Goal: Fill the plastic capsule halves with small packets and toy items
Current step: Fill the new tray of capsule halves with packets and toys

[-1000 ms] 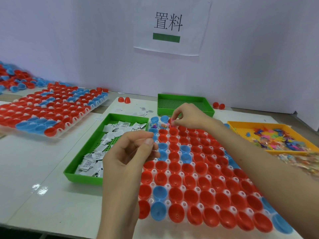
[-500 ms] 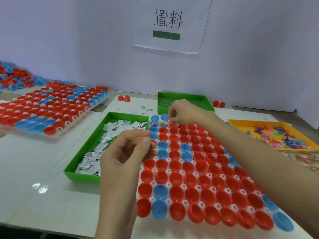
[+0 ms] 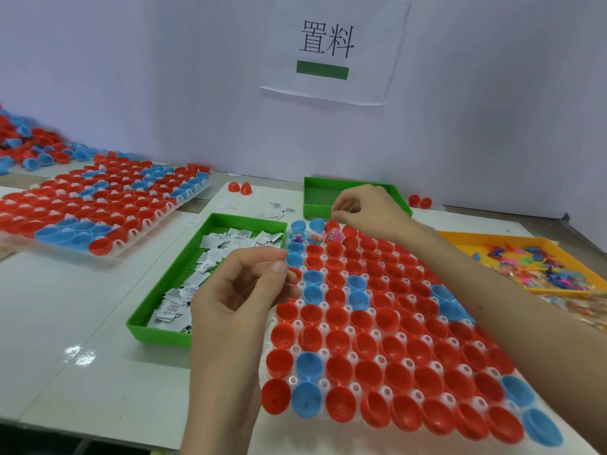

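Here, left hand (image 3: 243,292) overlaps the green packet tray (image 3: 161,336) beside capsules (image 3: 381,343).

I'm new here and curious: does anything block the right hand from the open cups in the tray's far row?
Nothing visible does. The right hand hovers just above the far-row capsule halves, open-side up, with clear air between.
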Available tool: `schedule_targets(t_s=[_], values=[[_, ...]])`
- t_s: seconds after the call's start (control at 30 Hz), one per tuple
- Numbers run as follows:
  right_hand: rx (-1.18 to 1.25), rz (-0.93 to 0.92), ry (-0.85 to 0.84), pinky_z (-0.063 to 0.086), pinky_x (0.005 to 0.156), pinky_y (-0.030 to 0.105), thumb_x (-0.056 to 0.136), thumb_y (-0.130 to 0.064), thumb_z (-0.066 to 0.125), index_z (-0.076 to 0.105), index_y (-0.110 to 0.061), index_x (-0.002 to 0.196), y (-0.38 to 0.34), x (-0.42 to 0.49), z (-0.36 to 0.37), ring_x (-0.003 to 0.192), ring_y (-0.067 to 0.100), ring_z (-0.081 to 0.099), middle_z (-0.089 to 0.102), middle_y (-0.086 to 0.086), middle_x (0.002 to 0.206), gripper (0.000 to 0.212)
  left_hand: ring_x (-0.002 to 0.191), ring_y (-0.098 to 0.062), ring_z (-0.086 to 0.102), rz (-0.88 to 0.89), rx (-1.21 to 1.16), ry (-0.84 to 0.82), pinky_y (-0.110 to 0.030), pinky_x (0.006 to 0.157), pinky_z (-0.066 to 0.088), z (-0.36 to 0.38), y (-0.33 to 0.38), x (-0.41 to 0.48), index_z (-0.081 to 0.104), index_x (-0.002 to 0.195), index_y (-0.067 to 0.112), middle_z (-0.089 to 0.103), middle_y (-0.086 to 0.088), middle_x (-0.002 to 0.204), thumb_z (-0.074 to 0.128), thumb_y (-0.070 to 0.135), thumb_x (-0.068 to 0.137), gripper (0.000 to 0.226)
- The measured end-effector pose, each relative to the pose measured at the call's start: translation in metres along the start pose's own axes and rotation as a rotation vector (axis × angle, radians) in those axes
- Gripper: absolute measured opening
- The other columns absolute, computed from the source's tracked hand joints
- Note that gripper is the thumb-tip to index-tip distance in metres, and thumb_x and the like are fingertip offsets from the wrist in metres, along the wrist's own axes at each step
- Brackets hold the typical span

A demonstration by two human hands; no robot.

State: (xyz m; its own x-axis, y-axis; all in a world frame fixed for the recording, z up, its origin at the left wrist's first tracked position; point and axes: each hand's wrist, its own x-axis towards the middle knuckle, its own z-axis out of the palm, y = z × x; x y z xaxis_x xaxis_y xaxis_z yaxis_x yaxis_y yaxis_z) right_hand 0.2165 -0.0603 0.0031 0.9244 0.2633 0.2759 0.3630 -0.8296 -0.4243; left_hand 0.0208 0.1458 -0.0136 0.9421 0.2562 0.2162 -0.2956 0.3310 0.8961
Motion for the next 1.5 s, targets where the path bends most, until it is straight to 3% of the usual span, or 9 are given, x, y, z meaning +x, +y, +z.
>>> schedule_targets(t_s=[0.13, 0.33, 0.67, 0.83, 0.97, 1.1, 1.27, 1.4, 1.5], values=[[0.018, -0.060, 0.058, 0.041, 0.064, 0.004, 0.088, -0.022, 0.070, 0.075, -0.028, 0.087, -0.004, -0.015, -0.005, 0.076, -0.008, 0.062, 0.067, -0.020, 0.080, 0.008, 0.066, -0.011, 0.068, 0.003, -0.004, 0.003, -0.018, 0.063, 0.055, 0.000, 0.001, 0.001, 0.077, 0.078, 0.026, 0.070, -0.001, 0.070, 0.070, 0.027, 0.071, 0.010], [-0.095, -0.157, -0.062, 0.053, 0.076, 0.022, 0.085, -0.016, 0.074, 0.080, -0.022, 0.091, -0.008, -0.034, 0.007, 0.075, 0.002, 0.064, 0.074, -0.014, 0.085, 0.010, 0.067, -0.011, 0.068, 0.014, -0.007, -0.004, -0.018, 0.065, 0.055, 0.002, -0.001, 0.000, 0.077, 0.078, 0.025, 0.070, 0.000, 0.070, 0.069, 0.025, 0.072, 0.010], [-0.078, -0.108, 0.144, 0.049, 0.069, 0.018, 0.087, -0.015, 0.070, 0.078, -0.023, 0.089, 0.001, -0.031, 0.003, 0.072, -0.001, 0.057, 0.063, -0.016, 0.079, 0.011, 0.067, -0.011, 0.068, 0.022, 0.007, -0.014, -0.019, 0.066, 0.055, 0.002, -0.001, -0.001, 0.077, 0.079, 0.025, 0.070, -0.001, 0.071, 0.069, 0.025, 0.073, 0.010], [-0.134, -0.010, -0.044, 0.048, 0.092, 0.041, 0.087, -0.034, 0.072, 0.074, -0.030, 0.099, 0.005, -0.022, 0.003, 0.088, 0.008, 0.057, 0.061, -0.011, 0.096, 0.013, 0.067, -0.011, 0.067, 0.024, 0.014, -0.021, -0.019, 0.066, 0.055, 0.003, -0.001, -0.002, 0.076, 0.079, 0.025, 0.070, -0.001, 0.071, 0.068, 0.025, 0.073, 0.010], [-0.096, 0.014, -0.151, 0.043, 0.101, 0.043, 0.088, -0.031, 0.069, 0.073, -0.033, 0.103, 0.007, -0.019, 0.003, 0.100, 0.009, 0.057, 0.056, -0.007, 0.109, 0.016, 0.066, -0.011, 0.067, 0.020, 0.016, -0.009, -0.018, 0.064, 0.055, 0.001, 0.000, -0.001, 0.077, 0.079, 0.025, 0.070, 0.000, 0.070, 0.069, 0.027, 0.072, 0.010], [-0.094, 0.020, -0.151, 0.044, 0.100, 0.042, 0.087, -0.021, 0.067, 0.072, -0.035, 0.102, 0.009, -0.017, 0.001, 0.101, 0.010, 0.056, 0.056, -0.006, 0.112, 0.022, 0.066, -0.010, 0.067, 0.004, 0.021, 0.006, -0.018, 0.062, 0.055, -0.001, -0.001, 0.000, 0.077, 0.078, 0.027, 0.070, 0.001, 0.070, 0.070, 0.024, 0.075, 0.009], [-0.052, -0.004, -0.195, 0.045, 0.090, 0.034, 0.084, -0.032, 0.071, 0.069, -0.044, 0.098, 0.009, -0.017, -0.002, 0.094, 0.006, 0.056, 0.055, -0.011, 0.107, 0.018, 0.066, -0.009, 0.067, 0.001, 0.011, 0.005, -0.018, 0.061, 0.055, -0.002, 0.000, 0.001, 0.077, 0.078, 0.027, 0.071, 0.001, 0.070, 0.070, 0.023, 0.075, 0.009], [-0.088, -0.024, -0.202, 0.039, 0.093, 0.033, 0.082, -0.036, 0.075, 0.073, -0.036, 0.105, 0.013, -0.016, 0.001, 0.086, 0.001, 0.054, 0.056, -0.012, 0.103, 0.023, 0.066, -0.010, 0.067, 0.003, 0.005, 0.002, -0.018, 0.061, 0.055, -0.001, 0.001, 0.000, 0.077, 0.078, 0.026, 0.070, 0.000, 0.070, 0.069, 0.024, 0.074, 0.010], [-0.059, -0.021, -0.169, 0.044, 0.083, 0.029, 0.083, -0.035, 0.076, 0.075, -0.030, 0.101, 0.014, -0.013, 0.004, 0.083, 0.001, 0.055, 0.062, -0.013, 0.095, 0.019, 0.066, -0.010, 0.067, 0.007, 0.011, -0.001, -0.018, 0.062, 0.054, -0.001, 0.001, 0.000, 0.077, 0.078, 0.026, 0.070, 0.000, 0.070, 0.069, 0.025, 0.073, 0.010]])
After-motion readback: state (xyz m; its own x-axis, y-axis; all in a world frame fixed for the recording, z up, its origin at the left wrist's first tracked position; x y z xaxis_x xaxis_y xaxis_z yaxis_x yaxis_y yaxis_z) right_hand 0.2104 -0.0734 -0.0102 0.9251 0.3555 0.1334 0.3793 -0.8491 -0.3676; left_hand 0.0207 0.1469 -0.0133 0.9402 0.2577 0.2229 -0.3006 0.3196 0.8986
